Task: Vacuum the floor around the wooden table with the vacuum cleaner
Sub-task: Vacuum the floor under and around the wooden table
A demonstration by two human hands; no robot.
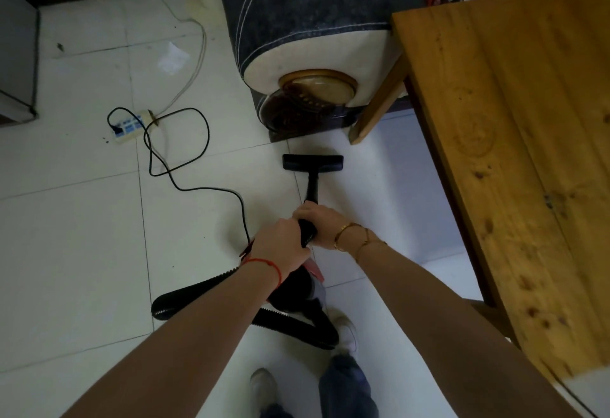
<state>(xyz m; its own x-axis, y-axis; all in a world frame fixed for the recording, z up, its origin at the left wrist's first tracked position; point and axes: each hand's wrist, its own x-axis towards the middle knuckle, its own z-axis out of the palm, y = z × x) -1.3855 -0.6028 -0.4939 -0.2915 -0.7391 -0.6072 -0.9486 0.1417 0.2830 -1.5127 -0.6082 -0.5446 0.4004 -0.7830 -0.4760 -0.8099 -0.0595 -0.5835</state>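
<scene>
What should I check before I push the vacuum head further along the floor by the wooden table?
1. Both hands on the wand: left hand and right hand grip it. Ok.
2. Vacuum head flat on the floor tiles: ok.
3. Path ahead: sofa base and table leg stand just ahead. Not ok.
4. Power cord loops left of the head, off its path. Ok.
5. Plug seated in the power strip: cannot tell.

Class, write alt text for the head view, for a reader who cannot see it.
Both hands, left and right, grip a black vacuum wand whose nozzle rests on white floor tiles beside a wooden table. A sofa arm stands ahead; a black cord loops to a power strip.
</scene>
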